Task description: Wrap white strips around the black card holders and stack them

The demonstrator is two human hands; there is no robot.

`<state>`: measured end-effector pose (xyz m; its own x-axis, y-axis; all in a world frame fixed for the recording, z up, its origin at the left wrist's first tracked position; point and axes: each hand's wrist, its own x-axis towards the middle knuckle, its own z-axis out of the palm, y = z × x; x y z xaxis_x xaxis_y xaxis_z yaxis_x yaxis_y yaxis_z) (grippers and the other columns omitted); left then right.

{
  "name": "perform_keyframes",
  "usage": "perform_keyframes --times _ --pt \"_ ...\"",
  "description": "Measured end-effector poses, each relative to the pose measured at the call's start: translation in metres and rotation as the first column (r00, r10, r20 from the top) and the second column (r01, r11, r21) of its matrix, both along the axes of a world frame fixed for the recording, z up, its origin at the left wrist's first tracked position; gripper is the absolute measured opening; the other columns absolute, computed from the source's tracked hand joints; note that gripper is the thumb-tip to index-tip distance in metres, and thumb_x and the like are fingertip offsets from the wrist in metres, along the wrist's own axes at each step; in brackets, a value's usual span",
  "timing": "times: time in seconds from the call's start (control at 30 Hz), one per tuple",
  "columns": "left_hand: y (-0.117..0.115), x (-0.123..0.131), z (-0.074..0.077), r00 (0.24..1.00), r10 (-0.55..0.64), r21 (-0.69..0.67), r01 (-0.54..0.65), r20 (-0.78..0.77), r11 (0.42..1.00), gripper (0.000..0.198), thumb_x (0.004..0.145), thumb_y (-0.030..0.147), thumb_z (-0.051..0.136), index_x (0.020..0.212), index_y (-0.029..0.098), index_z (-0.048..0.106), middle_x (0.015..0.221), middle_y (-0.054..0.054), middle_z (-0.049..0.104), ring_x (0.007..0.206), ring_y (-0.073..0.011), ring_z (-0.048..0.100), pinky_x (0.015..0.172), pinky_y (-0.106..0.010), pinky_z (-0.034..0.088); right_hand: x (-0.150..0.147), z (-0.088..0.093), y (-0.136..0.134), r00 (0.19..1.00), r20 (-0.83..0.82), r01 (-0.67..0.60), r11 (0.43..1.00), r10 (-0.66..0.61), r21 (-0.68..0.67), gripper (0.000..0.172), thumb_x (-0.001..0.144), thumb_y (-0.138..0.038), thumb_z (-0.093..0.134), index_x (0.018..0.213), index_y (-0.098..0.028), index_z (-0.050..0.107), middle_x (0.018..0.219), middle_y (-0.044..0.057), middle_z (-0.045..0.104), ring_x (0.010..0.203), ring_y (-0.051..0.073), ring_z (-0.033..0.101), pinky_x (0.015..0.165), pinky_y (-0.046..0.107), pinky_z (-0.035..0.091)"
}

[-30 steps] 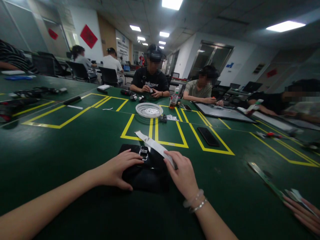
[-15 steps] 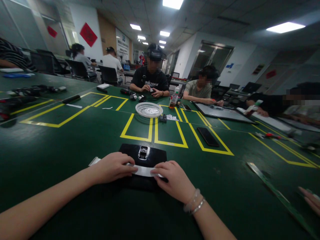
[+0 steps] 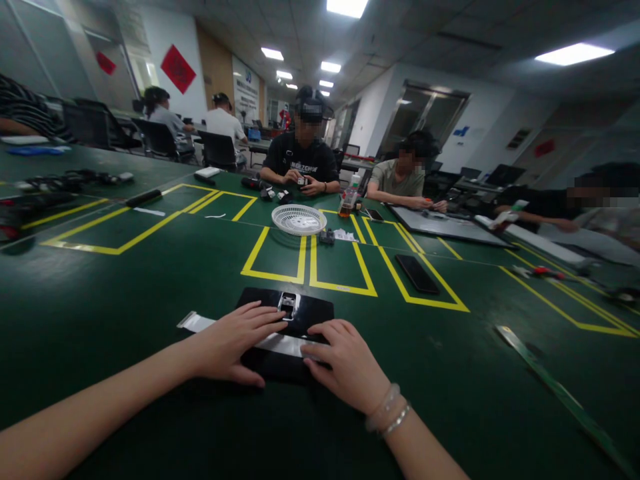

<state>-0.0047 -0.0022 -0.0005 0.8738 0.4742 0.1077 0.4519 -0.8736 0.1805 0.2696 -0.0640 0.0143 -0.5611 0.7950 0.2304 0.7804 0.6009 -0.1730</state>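
In front of me on the green table lies a glossy black panel (image 3: 315,312) with a small silver-framed slot (image 3: 289,305) near its far edge. A white flat ribbon cable (image 3: 281,343) runs across it, its left end reaching past the panel onto the table. My left hand (image 3: 233,343) is spread open, palm down, over the cable and panel, with fingertips near the slot and the thumb toward me. My right hand (image 3: 345,357) has its thumb and fingers closed at the cable's right part, covering that end.
Beyond the panel stand a white plastic basket (image 3: 299,220) and a bottle (image 3: 346,202). A phone (image 3: 417,273) lies inside yellow tape marks. To the right is a long green strip (image 3: 555,390). Several people sit around the table, including one straight across (image 3: 300,160).
My left hand has let go of the ribbon cable and spread its fingers toward the slot. My right hand stays at the cable's right part. Another person's hand at the lower right has left view.
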Motion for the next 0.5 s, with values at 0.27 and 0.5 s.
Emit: perform_keyframes --times 0.27,0.5 --pt "-0.0004 0.0034 -0.0001 0.999 0.006 -0.012 -0.006 0.038 1.000 0.089 0.080 0.053 0.076 0.153 0.022 0.035 0.151 -0.012 0.039 0.138 -0.0342 0.037 0.118 -0.055 0.022 0.0051 0.0041 0.0045 0.990 -0.142 0.043 0.991 -0.025 0.124 0.021 0.092 -0.023 0.061 0.112 -0.026 0.068 0.111 0.004 0.069 0.104 0.021 0.060 0.099 0.043 0.041" --pt "-0.0016 0.0017 -0.0001 0.996 0.038 0.045 -0.042 0.079 0.998 0.078 0.075 0.047 0.081 0.144 0.028 0.048 0.144 -0.010 0.046 0.134 -0.0363 0.039 0.116 -0.061 0.019 0.0082 0.0070 0.0042 0.972 -0.226 0.113 0.969 -0.062 0.219 0.020 0.092 -0.019 0.059 0.109 -0.025 0.068 0.106 0.005 0.070 0.101 0.022 0.062 0.097 0.045 0.042"
